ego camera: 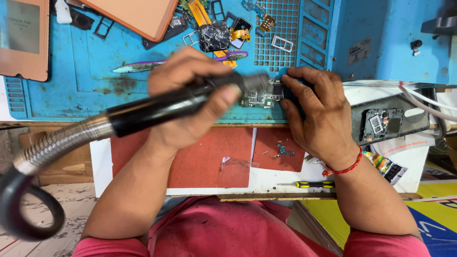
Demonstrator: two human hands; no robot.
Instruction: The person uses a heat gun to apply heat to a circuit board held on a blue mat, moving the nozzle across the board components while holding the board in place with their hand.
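- The circuit board [261,96] lies at centre frame on the blue work mat [62,90], near its lower edge.
- Your left hand [188,97] wraps its fingers around the black hot-air handle [166,105], nozzle over the board.
- Your right hand [316,112] presses its fingertips on the board's right edge.
- An opened phone [390,123] sits at right.

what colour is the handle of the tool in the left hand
Black, with a silvery flexible metal hose behind it; the handle shows in the head view, gripped by the left hand.
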